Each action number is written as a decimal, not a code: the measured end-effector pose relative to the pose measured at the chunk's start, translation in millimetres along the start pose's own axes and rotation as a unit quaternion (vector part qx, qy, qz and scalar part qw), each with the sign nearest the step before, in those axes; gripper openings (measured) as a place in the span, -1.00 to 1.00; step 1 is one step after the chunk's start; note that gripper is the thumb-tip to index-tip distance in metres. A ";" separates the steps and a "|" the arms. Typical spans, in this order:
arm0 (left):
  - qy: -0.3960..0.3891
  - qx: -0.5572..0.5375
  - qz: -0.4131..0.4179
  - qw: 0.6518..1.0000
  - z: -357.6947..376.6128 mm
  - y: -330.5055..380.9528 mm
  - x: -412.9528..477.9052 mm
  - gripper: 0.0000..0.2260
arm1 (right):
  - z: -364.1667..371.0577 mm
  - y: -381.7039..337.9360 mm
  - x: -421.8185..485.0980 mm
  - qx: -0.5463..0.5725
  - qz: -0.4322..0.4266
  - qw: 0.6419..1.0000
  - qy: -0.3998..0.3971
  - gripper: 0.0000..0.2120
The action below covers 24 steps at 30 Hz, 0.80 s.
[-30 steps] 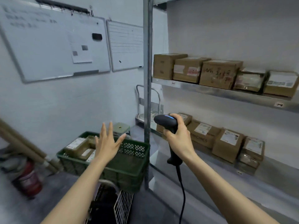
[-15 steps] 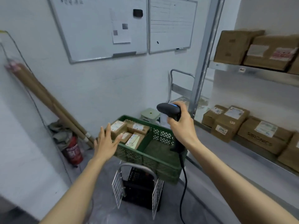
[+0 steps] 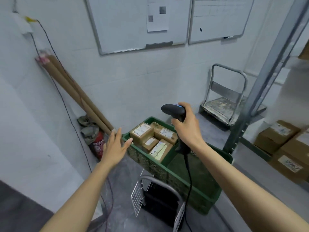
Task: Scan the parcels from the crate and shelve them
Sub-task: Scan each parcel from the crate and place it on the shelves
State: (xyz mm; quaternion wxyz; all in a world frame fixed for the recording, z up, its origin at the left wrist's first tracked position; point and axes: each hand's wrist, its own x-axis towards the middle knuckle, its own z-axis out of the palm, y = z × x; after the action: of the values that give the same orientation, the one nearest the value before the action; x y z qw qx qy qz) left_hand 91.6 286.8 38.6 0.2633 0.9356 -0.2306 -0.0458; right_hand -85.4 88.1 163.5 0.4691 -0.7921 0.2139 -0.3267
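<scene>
"Reaching toward the crate (image 3: pixel 168 173), the left grip (image 3: pixel 115 148) is open, fingers straight and spread, holding nothing, just beside the corner of the rim. What should it take first?"

"Probably the top parcel (image 3: pixel 141 132). It sits highest among the parcels bunched at the far end of the crate, label up and tilted on its neighbours. A hold across its sides, thumb opposite fingers, would keep the label uncovered."

"And the right grip (image 3: pixel 187 129)?"

"It is wrapped round the handle of the scanner (image 3: pixel 173 111), which hangs above the crate with its nose pointing left. The cable (image 3: pixel 190 178) drops across the crate, so the parcel is better lifted on the left, away from the cord."

"How will the parcels handle?"

"They look like small brown cardboard boxes, square-edged, with white paper labels. They are likely light and stiff, fine for one hand. The crate is green plastic with latticed walls; the scanner is smooth black plastic with a rounded head. Turning the label flat toward the nose should give a clean read before the parcel goes to the metal shelf (image 3: pixel 265 81) on the right."
</scene>
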 end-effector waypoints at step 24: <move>-0.171 0.022 0.065 0.983 43.5 -95.8 239.2 -0.23 | 187.4 65.3 147.9 -0.017 0.131 0.989 0.058 -0.53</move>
State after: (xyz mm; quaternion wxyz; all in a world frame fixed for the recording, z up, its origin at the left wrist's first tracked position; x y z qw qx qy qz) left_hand 334.3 229.6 -39.4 0.2021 0.9027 -0.3332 -0.1825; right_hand 150.0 75.2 87.8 0.4810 -0.7449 0.3485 -0.3039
